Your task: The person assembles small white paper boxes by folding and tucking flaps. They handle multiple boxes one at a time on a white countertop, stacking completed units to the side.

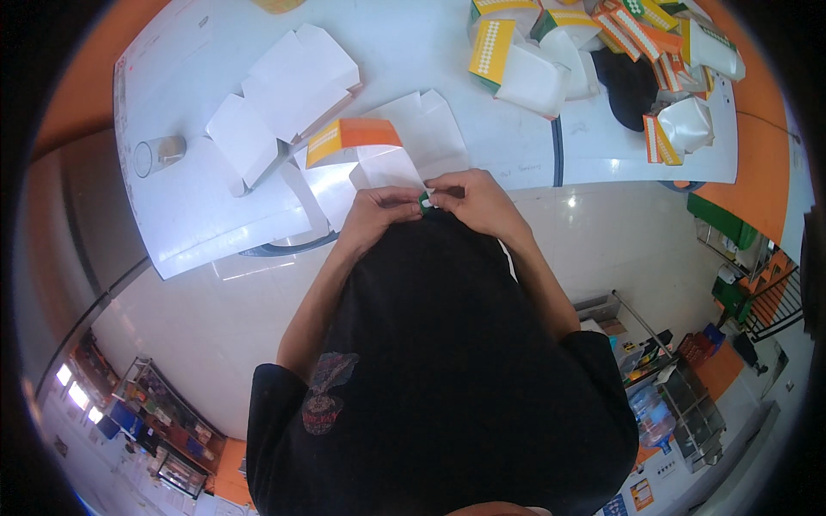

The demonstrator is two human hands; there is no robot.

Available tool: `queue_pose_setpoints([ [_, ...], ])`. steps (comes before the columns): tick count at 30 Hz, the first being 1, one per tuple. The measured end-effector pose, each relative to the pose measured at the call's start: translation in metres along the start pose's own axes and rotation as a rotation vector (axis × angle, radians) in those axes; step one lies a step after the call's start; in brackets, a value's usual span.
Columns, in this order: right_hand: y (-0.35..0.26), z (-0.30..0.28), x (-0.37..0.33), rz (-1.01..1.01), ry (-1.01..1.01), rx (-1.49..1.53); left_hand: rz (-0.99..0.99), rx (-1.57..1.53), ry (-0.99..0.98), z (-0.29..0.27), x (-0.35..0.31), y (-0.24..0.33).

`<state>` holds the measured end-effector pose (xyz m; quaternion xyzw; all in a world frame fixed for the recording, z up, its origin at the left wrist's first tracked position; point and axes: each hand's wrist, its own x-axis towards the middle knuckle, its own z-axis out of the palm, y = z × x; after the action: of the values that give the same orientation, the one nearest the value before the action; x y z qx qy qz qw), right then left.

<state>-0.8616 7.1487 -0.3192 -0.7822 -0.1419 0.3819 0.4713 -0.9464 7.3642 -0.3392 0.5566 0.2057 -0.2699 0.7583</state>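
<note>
At the table's near edge, close to my body, I hold a partly folded paper food box (pixel 387 168), white inside with an orange and yellow panel (pixel 357 136) standing up at its far side. My left hand (pixel 379 215) pinches its near edge between thumb and fingers, beside a small green part (pixel 425 203). From the other side, my right hand (pixel 482 202) grips the same edge, thumb and fingertips close to the left ones. The box's lower near side is hidden by my hands and shirt.
Unfolded white cartons (pixel 301 77) lie on the white table (pixel 198 232), left of my hands. A clear glass (pixel 160 156) rests on its side at the far left. Folded yellow, orange and green boxes (pixel 533 77) pile up at the far right, around a black cloth-like item (pixel 626 86).
</note>
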Motion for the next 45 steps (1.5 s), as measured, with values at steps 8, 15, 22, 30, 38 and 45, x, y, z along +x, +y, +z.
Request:
queue_pose_setpoints([
  [8, -0.005, 0.015, 0.004, -0.022, -0.026, 0.004, -0.009, 0.079, 0.043, 0.001, -0.001, 0.004],
  [15, -0.030, 0.020, -0.005, -0.244, 0.149, -0.292, 0.050, -0.452, -0.002, 0.002, -0.011, 0.038],
  [22, -0.038, -0.009, 0.005, -0.567, 0.465, -0.182, 0.251, -0.833, -0.185, 0.023, -0.035, 0.086],
  [30, -0.015, -0.157, -0.013, -0.118, 1.178, 0.045, 0.295, 0.162, -0.420, -0.020, -0.038, 0.090],
  [38, 0.008, -0.187, 0.003, -0.130, 1.187, -0.091, 0.632, 1.246, 0.216, 0.007, 0.044, 0.005],
  [45, 0.043, -0.088, -0.003, -0.152, 1.052, 0.232, 0.502, 1.014, 0.274, 0.005, 0.036, 0.014],
])
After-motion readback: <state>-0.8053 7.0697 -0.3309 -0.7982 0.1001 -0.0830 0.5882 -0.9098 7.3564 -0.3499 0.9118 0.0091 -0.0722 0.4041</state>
